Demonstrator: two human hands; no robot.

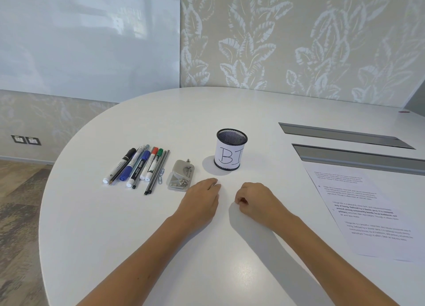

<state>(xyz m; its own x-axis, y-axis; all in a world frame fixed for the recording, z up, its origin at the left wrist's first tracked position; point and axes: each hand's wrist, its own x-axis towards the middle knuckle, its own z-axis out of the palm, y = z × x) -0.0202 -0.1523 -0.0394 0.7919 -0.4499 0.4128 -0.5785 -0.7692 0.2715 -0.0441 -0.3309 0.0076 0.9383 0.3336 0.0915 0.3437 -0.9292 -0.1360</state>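
My left hand [202,197] lies flat on the counter [138,236], fingers straight and holding nothing. My right hand [255,200] rests just to the right of it with its fingers curled in, also holding nothing. The hole punch [181,176] sits just up and left of my left fingertips, near them but apart. Further left in the frame the pens [138,165] lie side by side, their long axes running from lower left to upper right, with two paper clips [161,176] between them and the punch. The cup [231,149] stands upright above the gap between my hands. The left hand is clearly the nearer one for the punch and the pens, so I reckon it should reach up and left, close across a pen's axis, then carry it right to the cup
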